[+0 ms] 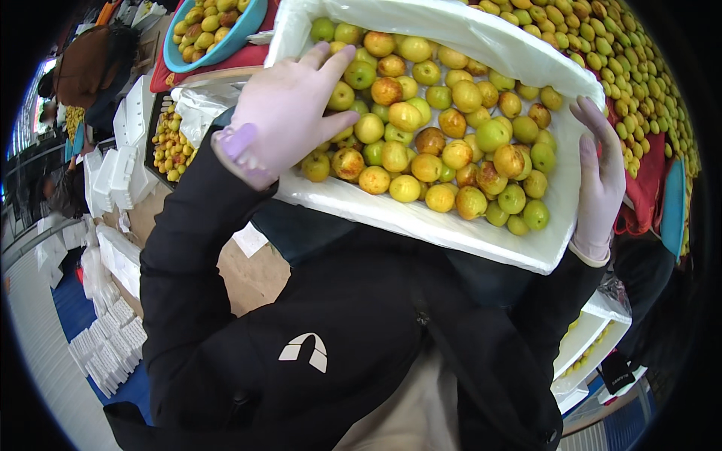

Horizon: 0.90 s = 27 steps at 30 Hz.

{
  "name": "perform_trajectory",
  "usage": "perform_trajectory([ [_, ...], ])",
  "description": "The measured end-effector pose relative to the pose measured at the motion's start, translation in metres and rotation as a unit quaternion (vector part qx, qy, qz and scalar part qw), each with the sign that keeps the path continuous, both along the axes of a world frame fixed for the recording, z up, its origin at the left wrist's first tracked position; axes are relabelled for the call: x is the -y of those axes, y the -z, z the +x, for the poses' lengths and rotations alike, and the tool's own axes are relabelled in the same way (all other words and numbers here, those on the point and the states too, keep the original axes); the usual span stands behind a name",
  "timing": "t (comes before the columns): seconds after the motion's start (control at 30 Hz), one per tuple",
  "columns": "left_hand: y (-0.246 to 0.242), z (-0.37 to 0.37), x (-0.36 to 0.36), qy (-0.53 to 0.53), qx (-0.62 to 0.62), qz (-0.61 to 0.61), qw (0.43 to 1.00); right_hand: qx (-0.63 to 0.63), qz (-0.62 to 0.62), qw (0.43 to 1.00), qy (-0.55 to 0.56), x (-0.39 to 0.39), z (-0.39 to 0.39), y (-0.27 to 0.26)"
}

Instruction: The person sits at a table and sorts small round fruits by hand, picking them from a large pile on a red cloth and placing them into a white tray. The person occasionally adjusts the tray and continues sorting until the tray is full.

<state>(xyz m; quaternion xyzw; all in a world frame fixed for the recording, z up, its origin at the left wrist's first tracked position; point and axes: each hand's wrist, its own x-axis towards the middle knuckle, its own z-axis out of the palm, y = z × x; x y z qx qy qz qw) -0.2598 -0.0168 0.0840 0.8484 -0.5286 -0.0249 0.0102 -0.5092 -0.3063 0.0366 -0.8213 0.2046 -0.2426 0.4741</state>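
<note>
A white foam box (451, 230) with a clear plastic liner lies in front of me, its near edge close to my jacket. Many round green, yellow and reddish-brown jujubes (430, 141) cover its floor. My left hand (287, 107), in a thin pale glove, reaches over the box's left end. Its fingers are spread and rest on or just above the jujubes at that side, with nothing gripped. At the right end, my right hand (601, 180), gloved likewise, is against the outside of the wall, with fingertips at the rim.
A blue basin (175, 56) of jujubes stands on red cloth at upper left. Loose jujubes (632, 62) are heaped at upper right. Left of me are a dark crate (159, 169), white foam pieces (121, 175) and a person (84, 67). Another foam box (589, 332) is at lower right.
</note>
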Motion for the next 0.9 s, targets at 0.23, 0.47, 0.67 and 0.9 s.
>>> perform_trajectory([
  [0.23,0.018,0.007,0.023,-0.029,0.046,0.080,0.995,-0.001,-0.020,1.000,-0.014,0.003,-0.002,0.002],
  [0.47,0.023,-0.020,0.034,-0.028,-0.112,0.068,0.991,-0.022,-0.039,0.999,-0.019,0.004,-0.003,0.002],
  [0.67,0.032,-0.060,0.060,0.073,-0.228,-0.002,0.971,-0.059,-0.053,0.997,-0.013,0.003,-0.002,-0.004],
  [0.9,0.021,-0.093,0.050,0.195,-0.383,-0.100,0.897,-0.040,-0.032,0.999,-0.013,0.003,0.000,-0.003],
])
